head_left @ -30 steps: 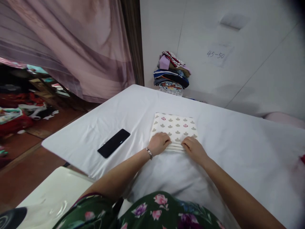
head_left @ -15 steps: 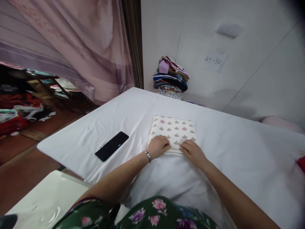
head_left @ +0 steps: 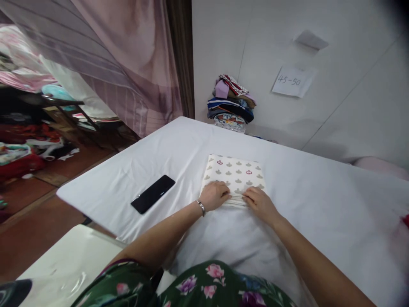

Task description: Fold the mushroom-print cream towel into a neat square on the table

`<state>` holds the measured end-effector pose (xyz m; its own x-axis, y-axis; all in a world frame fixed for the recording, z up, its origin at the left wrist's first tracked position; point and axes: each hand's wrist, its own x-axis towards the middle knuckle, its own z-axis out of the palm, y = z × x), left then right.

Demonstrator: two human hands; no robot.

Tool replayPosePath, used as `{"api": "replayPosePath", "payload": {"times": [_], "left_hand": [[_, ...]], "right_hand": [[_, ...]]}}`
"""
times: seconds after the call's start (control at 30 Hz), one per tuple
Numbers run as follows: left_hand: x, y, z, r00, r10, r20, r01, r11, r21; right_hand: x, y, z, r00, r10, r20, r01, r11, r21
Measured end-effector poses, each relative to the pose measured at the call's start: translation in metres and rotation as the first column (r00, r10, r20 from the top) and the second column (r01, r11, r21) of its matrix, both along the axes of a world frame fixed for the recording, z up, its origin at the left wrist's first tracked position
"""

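Note:
A folded cream cloth [head_left: 234, 170] with grey and a few red printed motifs lies flat on the white-covered table [head_left: 319, 192]. Its layered near edge faces me. My left hand [head_left: 214, 196], with a metal bracelet at the wrist, has its fingers curled on the left part of that edge. At the right part, my right hand [head_left: 260, 205] pinches the same edge between thumb and fingers. The fingertips of both hands are partly hidden. A black phone [head_left: 153, 194] lies to the left of the cloth.
A stack of folded clothes [head_left: 230, 104] stands beyond the far table edge, against the white wall. A paper marked 45-50 [head_left: 292, 82] hangs there. Pink curtains [head_left: 150, 64] drape at the far left. A white surface [head_left: 67, 251] sits low at the near left.
The view has shifted slightly, showing more of the room behind the curtain at the left. Both hands stay on the near edge of the cloth, which lies as before.

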<state>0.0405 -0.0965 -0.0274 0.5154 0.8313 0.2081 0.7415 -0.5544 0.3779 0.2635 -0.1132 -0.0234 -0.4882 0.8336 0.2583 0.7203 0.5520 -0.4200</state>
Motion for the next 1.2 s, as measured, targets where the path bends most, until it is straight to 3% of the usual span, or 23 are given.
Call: {"api": "replayPosePath", "payload": {"times": [0.27, 0.47, 0.9, 1.2], "left_hand": [[0.004, -0.002, 0.007, 0.998, 0.035, -0.061, -0.034, 0.999, 0.022], [0.0, -0.004, 0.001, 0.998, -0.049, -0.041, 0.052, 0.995, 0.086], [0.003, -0.002, 0.006, 0.994, -0.034, -0.108, 0.044, 0.995, 0.092], [0.003, -0.005, 0.003, 0.988, -0.022, -0.152, 0.044, 0.989, 0.14]], "right_hand": [[-0.004, 0.003, 0.002, 1.0, -0.017, 0.007, 0.017, 1.0, -0.008], [0.002, -0.001, 0.001, 0.996, 0.036, 0.084, -0.04, 0.998, 0.048], [0.002, -0.002, -0.002, 0.997, 0.006, 0.072, -0.012, 0.997, 0.075], [0.007, -0.004, -0.011, 0.987, 0.031, 0.158, -0.071, 0.964, 0.257]]}}
